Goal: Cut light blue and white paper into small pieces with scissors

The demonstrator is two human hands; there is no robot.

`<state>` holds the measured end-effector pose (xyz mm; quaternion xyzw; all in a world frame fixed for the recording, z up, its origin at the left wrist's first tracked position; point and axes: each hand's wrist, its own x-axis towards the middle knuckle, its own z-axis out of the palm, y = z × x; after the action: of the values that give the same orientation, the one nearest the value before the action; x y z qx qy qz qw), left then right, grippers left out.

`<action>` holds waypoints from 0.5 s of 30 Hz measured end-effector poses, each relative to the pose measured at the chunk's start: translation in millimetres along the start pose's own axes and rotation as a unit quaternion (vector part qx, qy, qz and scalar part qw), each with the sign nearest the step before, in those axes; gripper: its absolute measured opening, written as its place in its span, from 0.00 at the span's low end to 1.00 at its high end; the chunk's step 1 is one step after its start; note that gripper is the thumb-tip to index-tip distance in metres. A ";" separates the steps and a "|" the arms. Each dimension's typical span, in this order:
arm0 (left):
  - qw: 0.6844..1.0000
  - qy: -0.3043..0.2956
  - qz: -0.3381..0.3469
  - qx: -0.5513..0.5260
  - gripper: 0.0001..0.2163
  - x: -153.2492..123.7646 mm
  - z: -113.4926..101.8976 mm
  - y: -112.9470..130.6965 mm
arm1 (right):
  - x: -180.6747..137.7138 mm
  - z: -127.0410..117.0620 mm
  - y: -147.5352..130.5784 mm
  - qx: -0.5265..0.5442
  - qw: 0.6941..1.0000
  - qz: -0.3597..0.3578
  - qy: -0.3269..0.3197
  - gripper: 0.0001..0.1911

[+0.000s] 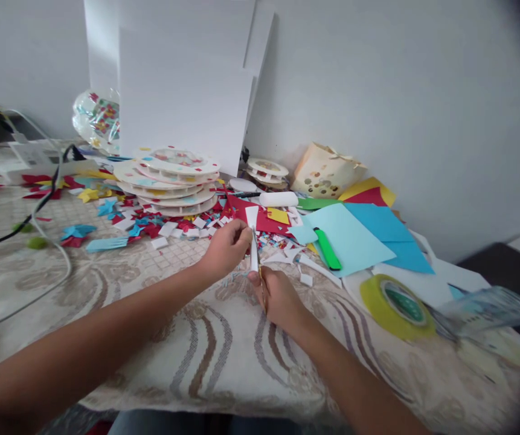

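My left hand [226, 248] pinches a narrow white paper strip [253, 257] above the near part of the table. In my right hand [281, 296] is a pair of scissors [263, 289], its gold-coloured handle loops wrapped by the fingers. The scissor blades lie at the strip, partly hidden by my left fingers, so I cannot tell whether they are cutting it. Just beyond my hands are small white foam-like pieces [168, 229], paper scraps, and a red sheet [241, 208] with a yellow piece [278, 215] on it.
Stacked white discs [173, 187] stand behind on the left, before tall white boards [182, 90]. To the right are a green cutter knife [327, 249], light blue paper [354, 241], a yellow tape roll [380, 308] and a cream paper bag [320, 172]. A cable [55, 266] crosses the left side.
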<state>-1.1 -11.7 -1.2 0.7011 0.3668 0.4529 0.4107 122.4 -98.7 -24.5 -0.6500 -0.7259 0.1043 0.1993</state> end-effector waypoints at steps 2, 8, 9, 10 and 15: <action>0.999 -0.047 -0.001 0.002 0.10 7.7 -5.6 -2.0 | 2.1 2.1 2.9 -0.004 1.000 0.004 0.007 0.22; 0.986 -0.166 -0.010 -0.001 0.12 29.7 -28.9 -6.1 | 2.9 3.0 2.7 0.014 1.000 0.015 0.001 0.21; 0.986 -0.168 -0.010 -0.009 0.12 30.5 -30.5 -6.9 | 2.3 2.9 2.2 0.030 0.999 0.014 -0.002 0.22; 0.985 -0.171 -0.012 -0.020 0.12 30.7 -31.0 -7.8 | 1.7 2.9 1.8 0.048 0.999 0.014 -0.005 0.23; 0.976 -0.181 -0.036 -0.111 0.12 27.1 -24.6 -11.3 | -1.0 3.2 2.8 0.120 0.992 0.026 -0.010 0.26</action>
<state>-17.1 22.8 3.8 0.7081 0.2591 0.3408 0.5616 123.6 -99.0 -28.6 -0.6389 -0.6931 0.2020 0.2657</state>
